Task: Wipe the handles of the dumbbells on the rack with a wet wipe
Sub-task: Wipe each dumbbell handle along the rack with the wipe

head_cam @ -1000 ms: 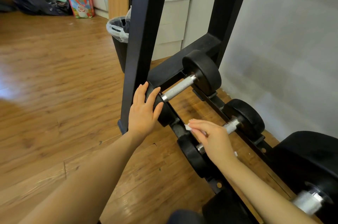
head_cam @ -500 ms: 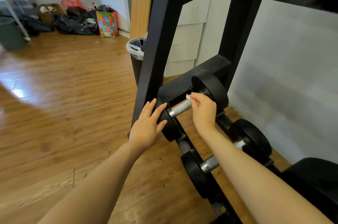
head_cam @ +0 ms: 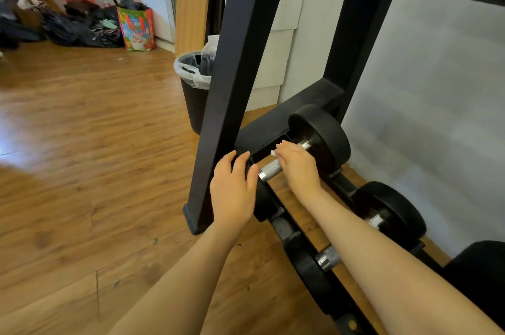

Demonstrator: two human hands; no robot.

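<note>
At the bottom shelf of the rack [head_cam: 235,66], the right hand [head_cam: 299,163] is curled over the far half of the handle [head_cam: 270,169] of the end dumbbell, with a white wipe [head_cam: 274,152] peeking out by the fingertips. The left hand [head_cam: 232,192] lies with fairly straight fingers against the near weight [head_cam: 262,198], apparently steadying it; it grips nothing. The handle runs on a slant, from the near weight by the left hand up and away to the far weight [head_cam: 325,132] by the wall. The bare knurled stretch lies between the two hands, on the near side of the right hand, so my guess is the wipe has to slide back along that axis toward the left hand. A second dumbbell [head_cam: 328,256] sits farther along the shelf, under the right forearm.
</note>
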